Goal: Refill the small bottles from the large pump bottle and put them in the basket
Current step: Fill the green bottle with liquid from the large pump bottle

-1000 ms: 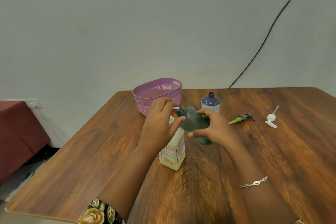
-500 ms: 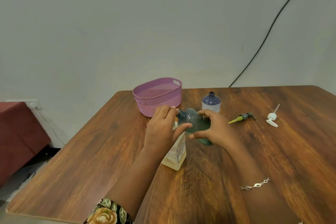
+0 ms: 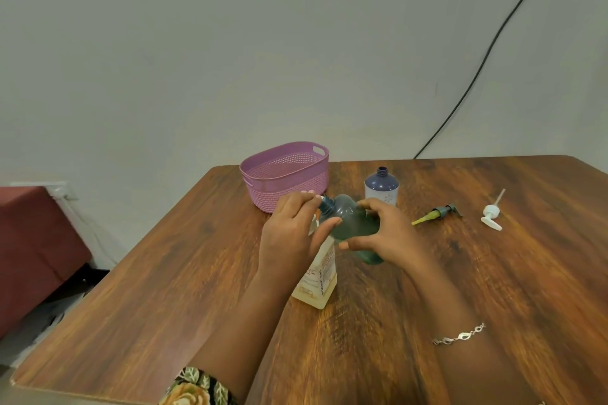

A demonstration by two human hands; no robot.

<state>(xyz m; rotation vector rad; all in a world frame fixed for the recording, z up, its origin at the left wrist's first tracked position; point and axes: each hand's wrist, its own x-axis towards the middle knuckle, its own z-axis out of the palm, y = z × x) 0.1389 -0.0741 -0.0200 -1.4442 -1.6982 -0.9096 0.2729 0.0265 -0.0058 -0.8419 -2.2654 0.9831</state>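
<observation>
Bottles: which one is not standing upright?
The green bottle, gripped by the right hand and tipped sideways; the purple bottle and the pale yellow bottle stand upright.

A home room: wooden table (image 3: 164, 289), plain wall (image 3: 230, 59), dangling cable (image 3: 487, 52).

Floral sleeve (image 3: 197, 386), silver chain bracelet (image 3: 459, 335)

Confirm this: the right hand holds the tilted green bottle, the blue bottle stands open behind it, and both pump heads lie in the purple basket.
Not the pump heads: the head view shows the dark pump and the white pump lying on the table right of the blue bottle, outside the purple basket. The right hand does hold the tilted green bottle.
</observation>
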